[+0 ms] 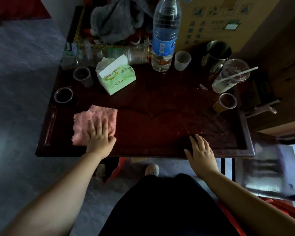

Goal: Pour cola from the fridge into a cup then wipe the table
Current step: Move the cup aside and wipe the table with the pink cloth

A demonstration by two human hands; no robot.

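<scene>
Pink cloth [94, 123] at the table's [160, 106] near left, pressed flat under the left hand [100, 138], fingers straight; right hand [201, 152] rests flat and empty on the near edge. A wide sweep may topple the nearby cup [63, 95].

Black garment [160, 205], pale perforated clog [152, 169]
</scene>
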